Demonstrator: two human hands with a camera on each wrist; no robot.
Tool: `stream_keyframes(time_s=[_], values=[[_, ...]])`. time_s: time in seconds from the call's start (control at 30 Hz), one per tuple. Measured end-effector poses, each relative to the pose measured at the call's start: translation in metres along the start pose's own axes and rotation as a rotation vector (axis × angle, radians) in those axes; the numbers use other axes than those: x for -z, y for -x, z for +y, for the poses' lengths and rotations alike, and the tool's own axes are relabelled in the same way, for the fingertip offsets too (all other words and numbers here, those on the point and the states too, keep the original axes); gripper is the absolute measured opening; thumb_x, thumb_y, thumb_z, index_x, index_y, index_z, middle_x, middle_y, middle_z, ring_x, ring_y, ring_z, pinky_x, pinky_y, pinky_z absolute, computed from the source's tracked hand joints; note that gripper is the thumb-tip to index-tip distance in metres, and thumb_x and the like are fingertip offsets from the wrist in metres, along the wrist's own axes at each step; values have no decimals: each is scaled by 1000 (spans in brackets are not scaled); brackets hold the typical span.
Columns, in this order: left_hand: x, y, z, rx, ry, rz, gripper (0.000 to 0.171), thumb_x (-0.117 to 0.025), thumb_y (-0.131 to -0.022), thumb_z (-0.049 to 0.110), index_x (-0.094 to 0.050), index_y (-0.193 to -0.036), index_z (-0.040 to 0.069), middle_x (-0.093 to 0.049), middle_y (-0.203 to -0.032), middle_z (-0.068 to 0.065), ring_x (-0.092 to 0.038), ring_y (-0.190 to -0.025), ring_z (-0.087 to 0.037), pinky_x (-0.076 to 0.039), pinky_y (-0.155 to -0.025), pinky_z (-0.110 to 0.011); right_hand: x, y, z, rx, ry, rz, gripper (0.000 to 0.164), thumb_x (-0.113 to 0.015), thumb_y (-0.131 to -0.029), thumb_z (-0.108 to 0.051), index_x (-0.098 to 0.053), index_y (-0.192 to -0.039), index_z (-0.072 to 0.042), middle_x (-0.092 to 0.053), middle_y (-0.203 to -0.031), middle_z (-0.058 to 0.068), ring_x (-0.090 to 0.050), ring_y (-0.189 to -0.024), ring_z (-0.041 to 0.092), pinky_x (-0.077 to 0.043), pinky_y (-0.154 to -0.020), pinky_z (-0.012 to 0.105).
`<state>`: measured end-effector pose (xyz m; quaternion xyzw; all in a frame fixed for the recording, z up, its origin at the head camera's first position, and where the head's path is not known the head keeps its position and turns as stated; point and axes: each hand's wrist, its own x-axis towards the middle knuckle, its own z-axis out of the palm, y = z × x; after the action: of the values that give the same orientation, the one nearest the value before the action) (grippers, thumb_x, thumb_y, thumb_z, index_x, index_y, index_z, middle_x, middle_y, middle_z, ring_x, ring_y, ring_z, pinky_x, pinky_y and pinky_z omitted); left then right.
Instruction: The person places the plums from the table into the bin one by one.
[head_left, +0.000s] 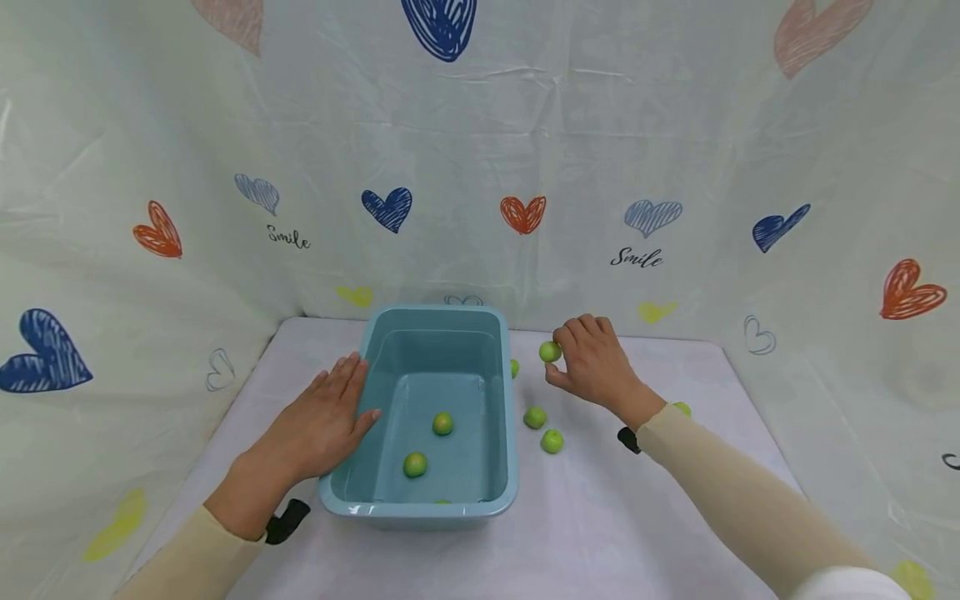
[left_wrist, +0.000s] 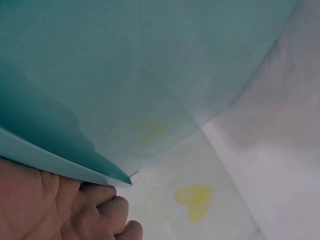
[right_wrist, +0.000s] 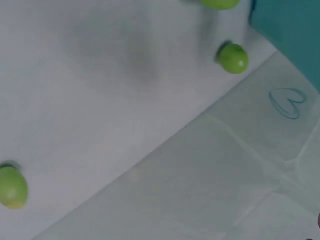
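Note:
My right hand (head_left: 592, 360) pinches a small round green fruit (head_left: 550, 352) between thumb and fingertips, above the table to the right of a light blue plastic basin (head_left: 420, 508). My left hand (head_left: 318, 421) rests on the basin's left rim with its fingers straight; in the left wrist view the palm (left_wrist: 30, 200) lies against that rim. Inside the basin are a green fruit (head_left: 442, 423), another green fruit (head_left: 415, 464), and a sliver of a third near the front wall. The right wrist view leaves the held fruit out of sight.
Right of the basin, a green fruit (head_left: 535, 417) and another green fruit (head_left: 552, 441) lie close together on the white tabletop (head_left: 600, 517). One fruit (head_left: 514, 367) is partly hidden by the basin; another fruit (head_left: 682, 408) shows behind the right forearm. A heart-patterned sheet (head_left: 465, 125) hangs behind.

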<state>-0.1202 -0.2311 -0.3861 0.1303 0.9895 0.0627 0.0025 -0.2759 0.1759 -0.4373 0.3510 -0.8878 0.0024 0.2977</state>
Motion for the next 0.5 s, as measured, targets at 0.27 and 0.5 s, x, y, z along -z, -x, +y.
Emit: stream_keyframes(time_s=[0.27, 0.5], values=[[-1, 0, -1, 8, 13, -6, 77, -55, -109, 36, -26, -161, -13, -23, -170, -31, -24, -158, -50, -27, -126, -65, 26, -53, -40, 37, -53, 56, 33, -69, -90, -39, -59, -100, -8, -60, -97, 9, -53, -95, 30, -42, -83, 47], [-1, 0, -1, 13, 18, -10, 77, -55, -108, 36, -25, -161, -12, -23, -170, -31, -24, -158, -49, -26, -127, -64, 30, -77, -86, 119, -132, 81, 35, -74, -88, -39, -60, -102, -10, -60, -98, 6, -53, -93, 26, -42, -82, 43]])
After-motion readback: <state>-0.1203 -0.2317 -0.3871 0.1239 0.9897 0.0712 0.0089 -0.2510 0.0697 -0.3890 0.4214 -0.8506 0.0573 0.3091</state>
